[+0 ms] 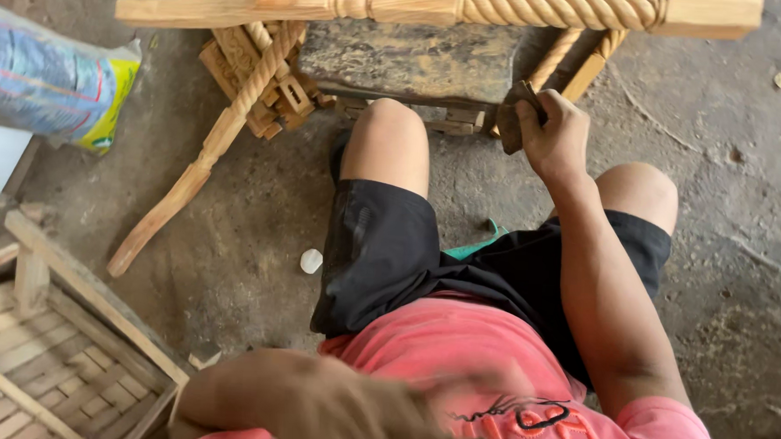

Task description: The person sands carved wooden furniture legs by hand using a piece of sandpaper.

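Concrete floor (230, 265): right hand (552, 134) grip clamped on sandpaper (513, 115); left hand's grip unclear.

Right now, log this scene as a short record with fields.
setting: person seated over a dusty concrete floor
right hand: grip closed on a dark folded abrasive piece
left hand: blurred near the chest, grip unclear
workpiece: twisted wooden spindle lying across a dark block
nearby: second spindle on the floor, slatted wooden frame, printed sack
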